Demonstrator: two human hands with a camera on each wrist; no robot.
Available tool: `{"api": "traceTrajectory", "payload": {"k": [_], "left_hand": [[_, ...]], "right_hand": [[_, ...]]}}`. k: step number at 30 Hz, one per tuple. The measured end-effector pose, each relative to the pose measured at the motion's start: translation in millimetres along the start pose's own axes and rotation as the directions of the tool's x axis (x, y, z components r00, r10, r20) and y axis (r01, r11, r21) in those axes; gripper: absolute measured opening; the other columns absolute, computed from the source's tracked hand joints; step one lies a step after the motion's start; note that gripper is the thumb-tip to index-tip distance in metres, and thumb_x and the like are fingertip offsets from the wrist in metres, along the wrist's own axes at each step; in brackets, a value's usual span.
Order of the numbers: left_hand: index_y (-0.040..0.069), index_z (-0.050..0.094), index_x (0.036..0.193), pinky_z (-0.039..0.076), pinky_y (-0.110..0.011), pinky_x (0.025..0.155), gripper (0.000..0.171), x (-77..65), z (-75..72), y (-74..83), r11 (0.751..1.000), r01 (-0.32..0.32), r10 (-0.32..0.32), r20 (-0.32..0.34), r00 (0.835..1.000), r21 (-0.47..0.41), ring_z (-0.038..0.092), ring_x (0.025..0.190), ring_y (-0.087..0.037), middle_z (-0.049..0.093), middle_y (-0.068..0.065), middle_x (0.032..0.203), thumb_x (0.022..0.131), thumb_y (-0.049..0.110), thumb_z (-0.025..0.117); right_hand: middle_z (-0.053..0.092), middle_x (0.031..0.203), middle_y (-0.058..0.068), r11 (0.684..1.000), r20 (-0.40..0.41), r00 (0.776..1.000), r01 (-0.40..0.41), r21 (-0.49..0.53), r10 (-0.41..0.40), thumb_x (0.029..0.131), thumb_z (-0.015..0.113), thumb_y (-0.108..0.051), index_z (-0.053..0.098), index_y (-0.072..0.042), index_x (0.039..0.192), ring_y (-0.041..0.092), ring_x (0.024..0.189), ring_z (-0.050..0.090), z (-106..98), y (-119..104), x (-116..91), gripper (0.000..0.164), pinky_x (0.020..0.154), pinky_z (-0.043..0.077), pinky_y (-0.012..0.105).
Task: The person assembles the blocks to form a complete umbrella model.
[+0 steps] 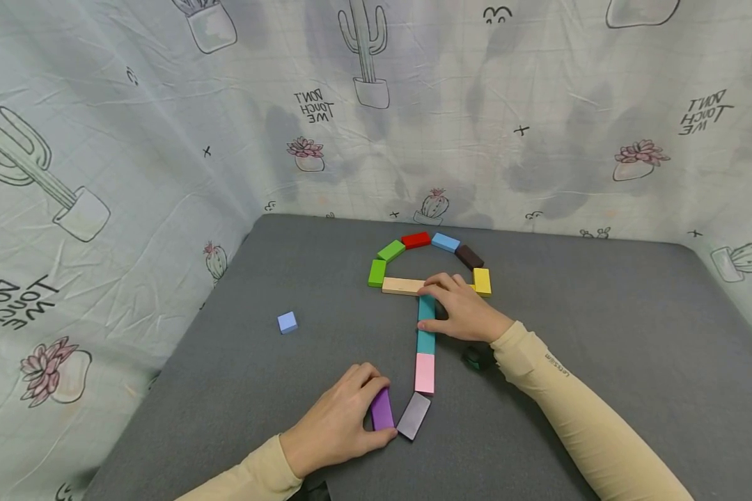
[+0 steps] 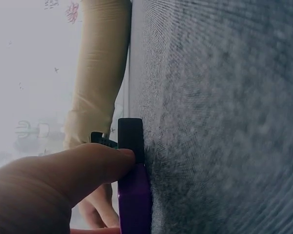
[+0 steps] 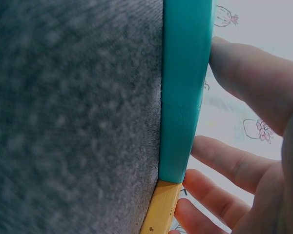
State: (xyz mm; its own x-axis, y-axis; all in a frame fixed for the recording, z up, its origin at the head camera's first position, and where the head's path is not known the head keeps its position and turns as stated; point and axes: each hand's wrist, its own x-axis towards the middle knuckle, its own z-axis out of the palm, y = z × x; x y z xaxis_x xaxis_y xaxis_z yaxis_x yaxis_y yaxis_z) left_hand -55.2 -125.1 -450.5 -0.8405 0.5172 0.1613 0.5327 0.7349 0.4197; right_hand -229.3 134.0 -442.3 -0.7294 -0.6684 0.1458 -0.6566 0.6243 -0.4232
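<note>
My left hand [image 1: 341, 421] pinches a purple block [image 1: 382, 410] between thumb and fingers. One end of it meets a grey block [image 1: 413, 416], and in the left wrist view the thumb lies where the purple and dark blocks join. Over the teal blocks [image 1: 426, 341] lies my right hand [image 1: 466, 307], its thumb and index finger touching them from above. Its other fingers reach the wooden bar [image 1: 402, 286], partly covered by the hand. A pink block [image 1: 425, 374] joins the teal column to the grey block.
An arch beyond the bar has green blocks [image 1: 391, 250], a red block [image 1: 416, 240], a light blue block [image 1: 445, 242], a dark brown block [image 1: 470, 257] and a yellow block [image 1: 482, 282]. A small blue cube [image 1: 287, 322] sits apart at left. A patterned curtain [image 1: 451, 125] backs the grey table [image 1: 570, 362].
</note>
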Motion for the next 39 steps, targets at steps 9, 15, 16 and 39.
{"api": "traceTrajectory", "payload": {"k": [9, 15, 16, 39], "left_hand": [[0.007, 0.071, 0.121, 0.052, -0.022, 0.081, 0.057, -0.5, 1.2, 1.1, 1.0, -0.005, 0.006, -0.02, 1.0, 0.012, 0.052, 0.1, -0.007, 0.06, 0.004, 0.115, 0.082, 0.043, 0.088], [0.007, 0.07, 0.122, 0.052, -0.022, 0.081, 0.058, -0.3, 1.1, 1.6, 1.0, -0.004, 0.005, -0.022, 1.0, 0.013, 0.052, 0.101, -0.007, 0.06, 0.004, 0.115, 0.081, 0.043, 0.088], [0.007, 0.07, 0.123, 0.052, -0.023, 0.082, 0.059, -0.3, 1.1, 1.7, 1.0, -0.002, 0.003, -0.02, 1.0, 0.013, 0.053, 0.101, -0.007, 0.061, 0.004, 0.116, 0.081, 0.043, 0.088], [0.0, 0.064, 0.136, 0.051, -0.048, 0.084, 0.053, 1.3, -71.5, -92.3, 0.966, 0.253, -0.23, -0.273, 0.934, 0.053, 0.059, 0.106, -0.031, 0.063, -0.015, 0.125, 0.09, 0.022, 0.082]], "right_hand": [[0.054, 0.142, 0.017, 1.0, 0.001, 1.0, 0.001, -0.003, -0.001, 0.092, 0.08, -0.039, 0.065, -0.006, 0.136, 0.035, 0.12, 0.049, 1, 1, 0, 0.058, 0.1, 0.048, 0.054], [0.054, 0.142, 0.017, 1.0, -0.002, 1.0, 0.011, -0.005, -0.011, 0.091, 0.081, -0.038, 0.065, -0.005, 0.136, 0.035, 0.12, 0.049, -1, 1, 0, 0.057, 0.1, 0.047, 0.054], [0.054, 0.142, 0.017, 1.0, -0.002, 1.0, 0.012, -0.004, -0.012, 0.091, 0.081, -0.038, 0.065, -0.005, 0.136, 0.035, 0.12, 0.049, -1, 1, 0, 0.057, 0.1, 0.047, 0.054], [0.053, 0.143, 0.016, 1.0, 0.015, 1.0, 0.001, 0.006, -0.001, 0.092, 0.08, -0.04, 0.065, -0.006, 0.136, 0.034, 0.121, 0.047, 0, 2, 0, 0.058, 0.101, 0.047, 0.052]]}}
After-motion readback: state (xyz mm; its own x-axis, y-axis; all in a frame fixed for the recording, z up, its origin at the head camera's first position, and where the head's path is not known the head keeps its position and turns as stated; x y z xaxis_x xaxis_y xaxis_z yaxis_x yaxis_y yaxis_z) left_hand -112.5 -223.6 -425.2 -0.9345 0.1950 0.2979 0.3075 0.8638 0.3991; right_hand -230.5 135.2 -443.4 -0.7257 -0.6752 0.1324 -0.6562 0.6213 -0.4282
